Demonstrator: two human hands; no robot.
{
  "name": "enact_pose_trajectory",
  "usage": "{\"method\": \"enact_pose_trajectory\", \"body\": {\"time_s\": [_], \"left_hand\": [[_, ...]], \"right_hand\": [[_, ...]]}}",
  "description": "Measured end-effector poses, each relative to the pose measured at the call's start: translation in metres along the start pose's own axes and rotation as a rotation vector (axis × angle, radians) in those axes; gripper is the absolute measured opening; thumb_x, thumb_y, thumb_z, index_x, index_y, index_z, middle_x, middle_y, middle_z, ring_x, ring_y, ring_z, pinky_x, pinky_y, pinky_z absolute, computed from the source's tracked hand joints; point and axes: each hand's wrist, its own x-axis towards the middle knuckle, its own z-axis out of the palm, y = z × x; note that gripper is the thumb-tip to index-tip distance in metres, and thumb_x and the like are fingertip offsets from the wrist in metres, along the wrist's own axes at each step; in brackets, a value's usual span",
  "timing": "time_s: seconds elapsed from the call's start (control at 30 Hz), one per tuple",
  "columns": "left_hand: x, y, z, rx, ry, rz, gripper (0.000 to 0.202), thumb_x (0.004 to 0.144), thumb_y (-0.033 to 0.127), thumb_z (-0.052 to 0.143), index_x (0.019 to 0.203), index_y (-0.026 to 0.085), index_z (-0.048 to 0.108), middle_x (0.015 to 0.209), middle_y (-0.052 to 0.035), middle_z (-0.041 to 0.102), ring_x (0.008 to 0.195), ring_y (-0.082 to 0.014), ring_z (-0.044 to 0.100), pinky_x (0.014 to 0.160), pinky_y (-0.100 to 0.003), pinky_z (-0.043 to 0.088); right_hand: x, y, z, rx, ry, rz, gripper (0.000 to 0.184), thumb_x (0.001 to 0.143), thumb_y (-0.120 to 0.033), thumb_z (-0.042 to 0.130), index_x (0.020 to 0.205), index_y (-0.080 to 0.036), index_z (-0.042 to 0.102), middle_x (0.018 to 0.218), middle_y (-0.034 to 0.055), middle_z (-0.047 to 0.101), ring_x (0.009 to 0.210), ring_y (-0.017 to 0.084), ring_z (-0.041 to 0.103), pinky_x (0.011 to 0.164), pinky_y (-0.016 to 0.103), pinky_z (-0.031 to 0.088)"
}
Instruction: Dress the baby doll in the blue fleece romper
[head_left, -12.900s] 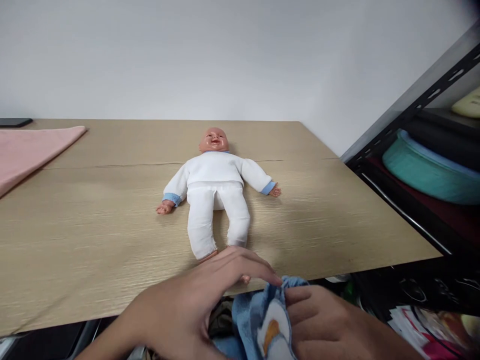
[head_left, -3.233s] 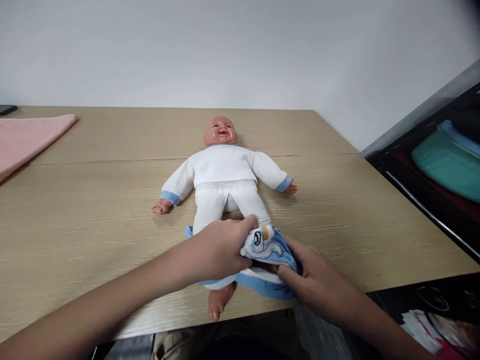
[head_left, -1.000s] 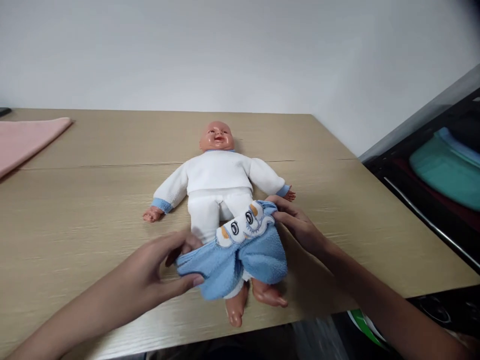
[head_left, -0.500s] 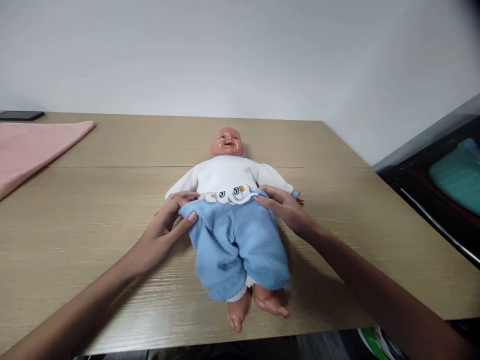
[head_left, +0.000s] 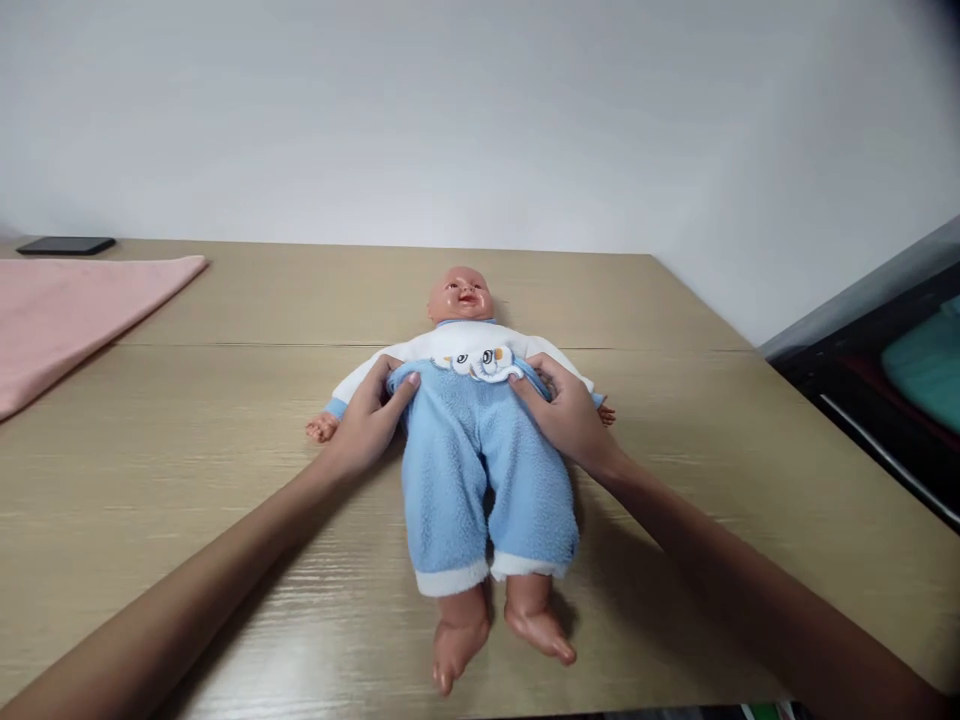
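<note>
A baby doll (head_left: 460, 292) lies face up on the wooden table (head_left: 262, 420), its bare feet toward me. It wears a white top (head_left: 478, 335) with blue cuffs and fuzzy blue pants (head_left: 450, 470) with white hems. Cartoon eyes are stitched on a white patch at the pants' waist. My left hand (head_left: 375, 412) pinches the waistband at the doll's left-hand side in view, thumb in front. On the opposite side my right hand (head_left: 561, 408) grips the same waistband, which now sits high over the doll's belly. Fingers behind the cloth are partly hidden.
At the far left lies a folded pink cloth (head_left: 82, 310), with a black phone-like slab (head_left: 66, 245) behind it. A pale wall (head_left: 420, 130) rises at the table's back. Beyond the right edge stands a dark piece of furniture holding teal fabric (head_left: 926, 365).
Both hands have pulled the pants' waistband up toward the doll's chest. The pant legs have straightened, and more of the doll's lower legs shows. The view has tilted slightly.
</note>
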Motion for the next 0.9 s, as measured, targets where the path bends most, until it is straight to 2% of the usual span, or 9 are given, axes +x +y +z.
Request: {"method": "enact_pose_trajectory", "body": {"time_s": [0.1, 0.17, 0.27, 0.4, 0.5, 0.57, 0.67, 0.77, 0.9], "left_hand": [[-0.003, -0.006, 0.005, -0.124, -0.042, -0.003, 0.039, 0.106, 0.061, 0.063, 0.099, 0.023, 0.056, 0.091, 0.003, 0.05, 0.084, -0.0186, 0.047, 0.08, -0.03, 0.041], [-0.005, -0.008, 0.007, -0.148, -0.057, 0.002, 0.042, 0.105, 0.063, 0.064, 0.095, 0.023, 0.056, 0.092, 0.002, 0.051, 0.086, -0.0191, 0.047, 0.082, -0.03, 0.042], [-0.003, -0.011, 0.009, -0.186, -0.009, -0.047, 0.042, 0.107, 0.063, 0.062, 0.094, 0.024, 0.053, 0.09, 0.0027, 0.047, 0.083, -0.0184, 0.044, 0.079, -0.029, 0.041], [0.009, -0.022, 0.012, -0.304, 0.036, -0.101, 0.04, 0.108, 0.062, 0.064, 0.101, 0.024, 0.053, 0.091, 0.0036, 0.047, 0.082, -0.017, 0.042, 0.076, -0.027, 0.039], [0.017, -0.027, 0.007, -0.385, -0.062, -0.141, 0.042, 0.106, 0.064, 0.066, 0.102, 0.024, 0.053, 0.089, 0.0044, 0.046, 0.079, -0.016, 0.041, 0.074, -0.027, 0.039], [0.019, -0.026, -0.004, -0.326, -0.172, -0.153, 0.042, 0.107, 0.065, 0.063, 0.101, 0.024, 0.056, 0.088, 0.0037, 0.048, 0.079, -0.0168, 0.043, 0.075, -0.028, 0.042], [0.02, -0.025, -0.031, -0.123, -0.341, -0.06, 0.033, 0.109, 0.054, 0.061, 0.106, 0.022, 0.065, 0.102, -0.0022, 0.062, 0.099, -0.0225, 0.058, 0.094, -0.035, 0.05], [0.02, -0.028, -0.056, 0.057, -0.503, 0.069, 0.025, 0.104, 0.04, 0.067, 0.12, 0.022, 0.071, 0.123, -0.0081, 0.072, 0.122, -0.0298, 0.065, 0.114, -0.045, 0.049], [0.019, -0.032, -0.065, 0.22, -0.592, 0.172, 0.055, 0.089, 0.038, 0.088, 0.14, 0.025, 0.071, 0.157, -0.0125, 0.065, 0.151, -0.0387, 0.054, 0.135, -0.055, 0.035]], "right_hand": [[-0.002, -0.001, -0.003, -0.145, 0.113, -0.101, 0.017, 0.105, -0.041, 0.067, 0.099, -0.025, 0.067, 0.101, 0.0036, 0.068, 0.096, 0.025, 0.062, 0.092, 0.039, 0.048], [-0.002, 0.002, -0.005, -0.119, 0.124, -0.072, 0.016, 0.106, -0.042, 0.065, 0.101, -0.026, 0.065, 0.097, 0.0023, 0.067, 0.093, 0.024, 0.062, 0.088, 0.038, 0.048], [0.004, 0.013, -0.006, 0.06, 0.035, 0.068, 0.026, 0.107, -0.054, 0.064, 0.108, -0.027, 0.064, 0.093, 0.0, 0.068, 0.085, 0.022, 0.061, 0.079, 0.035, 0.048], [0.02, 0.027, 0.0, 0.215, -0.084, 0.176, 0.04, 0.1, -0.065, 0.071, 0.106, -0.026, 0.066, 0.1, 0.0017, 0.073, 0.093, 0.023, 0.067, 0.089, 0.035, 0.056], [0.027, 0.031, -0.001, 0.208, -0.139, 0.206, 0.04, 0.098, -0.065, 0.071, 0.103, -0.025, 0.071, 0.105, 0.0045, 0.077, 0.102, 0.026, 0.071, 0.101, 0.04, 0.058], [0.026, 0.035, -0.01, 0.187, -0.158, 0.22, 0.037, 0.095, -0.062, 0.073, 0.102, -0.026, 0.075, 0.111, 0.0064, 0.08, 0.115, 0.031, 0.072, 0.113, 0.047, 0.055], [0.02, 0.042, -0.036, 0.133, -0.235, 0.233, 0.031, 0.086, -0.053, 0.077, 0.102, -0.026, 0.08, 0.118, 0.008, 0.082, 0.124, 0.036, 0.07, 0.124, 0.057, 0.048], [0.013, 0.047, -0.063, 0.067, -0.465, 0.188, 0.038, 0.09, -0.048, 0.076, 0.121, -0.027, 0.083, 0.13, 0.0083, 0.081, 0.125, 0.038, 0.072, 0.118, 0.06, 0.054], [0.007, 0.04, -0.075, -0.045, -0.608, 0.092, 0.049, 0.094, -0.049, 0.084, 0.138, -0.028, 0.079, 0.152, 0.0115, 0.074, 0.146, 0.041, 0.064, 0.129, 0.058, 0.047]]}}
